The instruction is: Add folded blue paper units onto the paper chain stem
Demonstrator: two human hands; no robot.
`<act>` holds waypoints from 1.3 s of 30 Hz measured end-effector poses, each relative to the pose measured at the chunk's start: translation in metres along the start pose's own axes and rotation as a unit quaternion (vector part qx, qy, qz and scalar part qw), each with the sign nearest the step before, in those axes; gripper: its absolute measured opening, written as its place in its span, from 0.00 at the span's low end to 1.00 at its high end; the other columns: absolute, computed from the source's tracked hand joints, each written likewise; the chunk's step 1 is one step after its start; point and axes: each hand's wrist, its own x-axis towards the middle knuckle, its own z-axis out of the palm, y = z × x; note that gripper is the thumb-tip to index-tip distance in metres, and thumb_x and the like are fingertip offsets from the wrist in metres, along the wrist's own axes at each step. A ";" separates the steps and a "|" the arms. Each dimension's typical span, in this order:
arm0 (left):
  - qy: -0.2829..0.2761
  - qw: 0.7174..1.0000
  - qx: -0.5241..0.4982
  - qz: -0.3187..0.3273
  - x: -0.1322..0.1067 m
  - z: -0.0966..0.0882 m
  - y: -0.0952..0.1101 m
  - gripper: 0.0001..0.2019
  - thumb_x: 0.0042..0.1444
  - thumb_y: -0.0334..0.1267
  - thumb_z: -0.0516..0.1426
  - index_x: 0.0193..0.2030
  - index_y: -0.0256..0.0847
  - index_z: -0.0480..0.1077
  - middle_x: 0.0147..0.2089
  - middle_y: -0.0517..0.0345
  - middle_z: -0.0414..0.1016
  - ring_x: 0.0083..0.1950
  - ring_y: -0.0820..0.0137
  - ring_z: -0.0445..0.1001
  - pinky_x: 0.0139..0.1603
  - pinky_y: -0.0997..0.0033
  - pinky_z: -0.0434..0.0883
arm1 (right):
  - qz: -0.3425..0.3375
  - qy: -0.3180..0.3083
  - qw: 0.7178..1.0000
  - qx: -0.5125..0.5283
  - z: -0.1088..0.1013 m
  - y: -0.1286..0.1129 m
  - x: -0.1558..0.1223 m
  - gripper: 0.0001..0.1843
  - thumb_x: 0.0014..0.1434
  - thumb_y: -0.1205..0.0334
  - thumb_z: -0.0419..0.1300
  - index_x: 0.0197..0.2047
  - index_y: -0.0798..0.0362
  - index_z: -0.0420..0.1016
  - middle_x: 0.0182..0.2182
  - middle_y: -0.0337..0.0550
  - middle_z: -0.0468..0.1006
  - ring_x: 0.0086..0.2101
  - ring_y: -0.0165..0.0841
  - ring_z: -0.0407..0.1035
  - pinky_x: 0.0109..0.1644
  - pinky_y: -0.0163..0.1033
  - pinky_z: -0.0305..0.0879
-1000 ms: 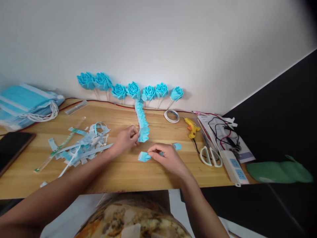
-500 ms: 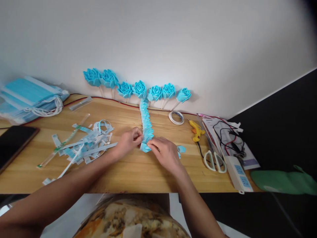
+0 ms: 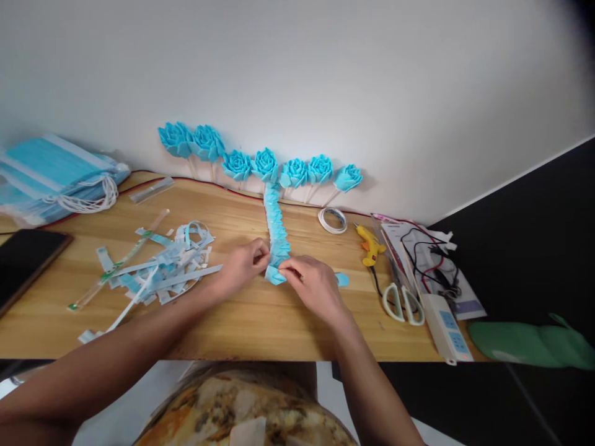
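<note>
Hands on the near end of the pleated strip [image 3: 277, 226]
Your left hand [image 3: 242, 267] steadies its edge and your right hand [image 3: 313, 286] pinches the last fold; it lies flat on the worktop [image 3: 232, 328], stretching back to the roses [image 3: 264, 162].

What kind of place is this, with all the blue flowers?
Probably a home craft desk: blue roses lean against the wall, a glue gun and scissors lie on the wooden desk, and the left hand and right hand pinch a folded blue strip.

Bright, even light; warped edges
</note>
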 end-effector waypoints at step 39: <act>-0.053 0.982 -0.170 -0.057 0.003 -0.002 -0.001 0.12 0.52 0.38 0.57 0.43 0.38 0.63 0.25 0.63 0.74 0.26 0.74 0.72 0.30 0.75 0.68 | 0.043 -0.016 0.998 -0.050 -0.005 -0.002 0.005 0.01 0.63 0.61 0.60 0.39 0.47 0.72 0.31 0.34 0.80 0.33 0.31 0.74 0.35 0.34 0.56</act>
